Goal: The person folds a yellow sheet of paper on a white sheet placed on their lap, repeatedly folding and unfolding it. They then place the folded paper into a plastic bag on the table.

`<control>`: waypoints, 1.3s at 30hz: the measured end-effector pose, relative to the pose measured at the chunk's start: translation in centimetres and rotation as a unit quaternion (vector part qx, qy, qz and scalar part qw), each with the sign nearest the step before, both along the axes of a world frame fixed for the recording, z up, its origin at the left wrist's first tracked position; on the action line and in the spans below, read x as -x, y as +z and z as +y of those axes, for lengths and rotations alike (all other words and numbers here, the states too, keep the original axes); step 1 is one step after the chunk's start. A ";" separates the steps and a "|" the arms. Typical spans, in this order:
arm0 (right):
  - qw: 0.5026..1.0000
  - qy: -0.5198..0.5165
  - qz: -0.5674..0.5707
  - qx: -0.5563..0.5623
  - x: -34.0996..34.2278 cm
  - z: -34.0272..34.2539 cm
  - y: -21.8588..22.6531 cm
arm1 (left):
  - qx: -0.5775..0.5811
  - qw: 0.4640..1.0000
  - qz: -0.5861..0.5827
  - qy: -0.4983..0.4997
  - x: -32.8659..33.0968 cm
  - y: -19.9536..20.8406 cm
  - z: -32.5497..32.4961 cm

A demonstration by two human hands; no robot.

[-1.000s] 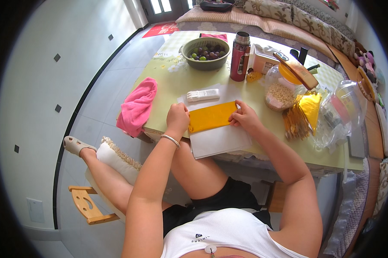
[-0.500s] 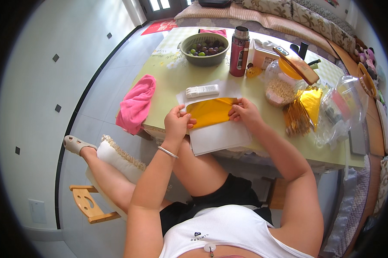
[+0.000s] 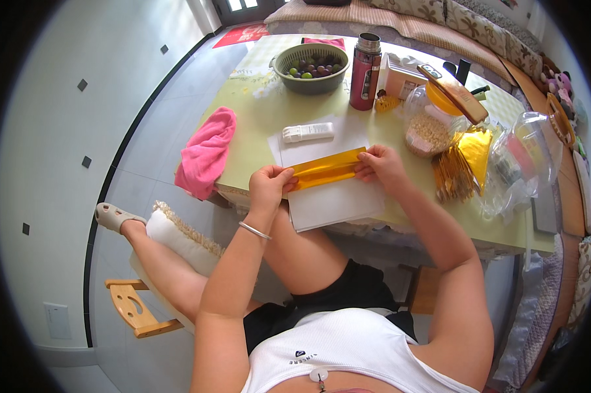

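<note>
A shiny gold foil sheet (image 3: 327, 168), bent lengthwise into a narrow band, stretches between my two hands. My left hand (image 3: 270, 185) pinches its left end, and my right hand (image 3: 379, 165) pinches the right end. Under it lies a stack of white paper (image 3: 338, 204), its near part jutting past the table's front edge. Just beyond the foil, a white capped tube (image 3: 308, 132) rests on the paper. To the right are a bundle of folded gold foil pieces (image 3: 454, 171) and a larger flat gold piece (image 3: 476, 150).
The table (image 3: 249, 131) also bears a pink cloth (image 3: 207, 150), a basket of grapes (image 3: 310, 71), a red thermos (image 3: 364, 75), a jar of pale beige pieces (image 3: 430, 131), a phone (image 3: 454, 95) leaning on it, and a clear plastic bag (image 3: 525, 167). A cushioned sofa (image 3: 374, 26) stands behind.
The gold foil has gone from a wide, nearly flat sheet to a narrower band as its edges come together. Both hands keep their hold at the ends.
</note>
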State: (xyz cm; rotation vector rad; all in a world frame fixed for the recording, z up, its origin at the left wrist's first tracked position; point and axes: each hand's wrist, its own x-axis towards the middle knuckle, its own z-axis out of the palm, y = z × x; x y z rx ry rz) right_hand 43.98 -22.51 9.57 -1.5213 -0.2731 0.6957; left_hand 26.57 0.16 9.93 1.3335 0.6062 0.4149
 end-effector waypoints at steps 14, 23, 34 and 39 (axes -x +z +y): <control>0.972 0.049 -0.162 0.160 0.4 -0.8 1.5 | -0.378 0.923 0.066 -0.033 0.9 -0.1 -0.8; 0.954 0.052 -0.220 0.195 0.8 -0.8 1.7 | -0.448 0.890 0.077 -0.021 1.2 -0.1 -0.8; 0.941 0.072 -0.252 0.216 0.7 -1.4 1.6 | -0.472 0.878 0.074 -0.042 1.4 0.1 -0.7; 0.887 0.064 -0.389 0.240 0.9 -1.6 1.4 | -0.513 0.853 0.081 -0.050 1.3 0.5 -1.0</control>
